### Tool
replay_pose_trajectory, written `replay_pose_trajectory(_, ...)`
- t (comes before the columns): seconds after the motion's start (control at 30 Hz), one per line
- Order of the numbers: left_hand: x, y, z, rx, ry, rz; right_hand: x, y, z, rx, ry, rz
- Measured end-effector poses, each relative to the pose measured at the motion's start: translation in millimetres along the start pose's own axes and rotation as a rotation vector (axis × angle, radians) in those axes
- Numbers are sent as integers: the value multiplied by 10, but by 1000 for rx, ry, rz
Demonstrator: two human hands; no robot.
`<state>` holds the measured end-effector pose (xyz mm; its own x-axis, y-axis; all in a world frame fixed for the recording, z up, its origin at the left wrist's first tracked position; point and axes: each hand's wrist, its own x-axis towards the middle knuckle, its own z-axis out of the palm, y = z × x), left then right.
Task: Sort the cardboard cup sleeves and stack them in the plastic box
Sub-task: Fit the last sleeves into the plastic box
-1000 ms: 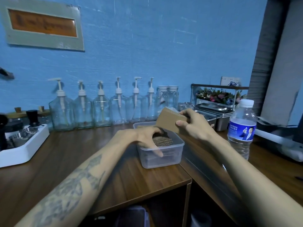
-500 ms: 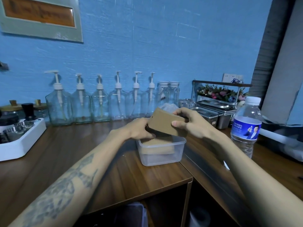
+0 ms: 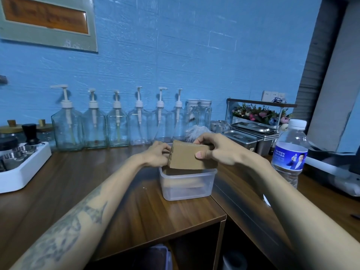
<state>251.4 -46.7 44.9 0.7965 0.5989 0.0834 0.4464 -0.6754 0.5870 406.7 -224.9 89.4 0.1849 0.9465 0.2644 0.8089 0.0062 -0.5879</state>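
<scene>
Sleeves (image 3: 187, 157) between hands, above box (image 3: 187, 184)

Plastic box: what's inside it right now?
Through the plastic box wall, flat brown cup sleeves lie stacked inside. Their count is hidden: the sleeve bundle held by both hands covers the opening.

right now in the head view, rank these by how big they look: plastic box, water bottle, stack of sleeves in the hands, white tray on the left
1. Plastic box and white tray: look alike, and the tray is cut off by the frame edge, so unranked.
2. Water bottle.
3. Stack of sleeves, partly covered by the hands.
</scene>
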Motion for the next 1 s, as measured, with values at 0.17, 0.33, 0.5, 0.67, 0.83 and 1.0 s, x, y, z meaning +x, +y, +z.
replay_pose_trajectory(0.17,-27,-65,12,-100,-39,-76,37,54,51,66,-24,24)
replay_pose_trajectory(0.33,-22,-89,33,-140,-4,-113,63,114,44,97,-58,53)
replay_pose_trajectory(0.5,-52,-72,61,-208,-1,-108,43,147,56,171,-102,56)
replay_pose_trajectory(0.67,-43,-87,55,-291,-46,-110,177,-15,71,-26,-242,85)
replay_pose_trajectory(0.83,-21,-153,54,-357,-33,-194,259,7,333,-222,-255,120)
replay_pose_trajectory(1.0,-41,-211,113,-463,73,-173,266,56,418,-324,-160,90)
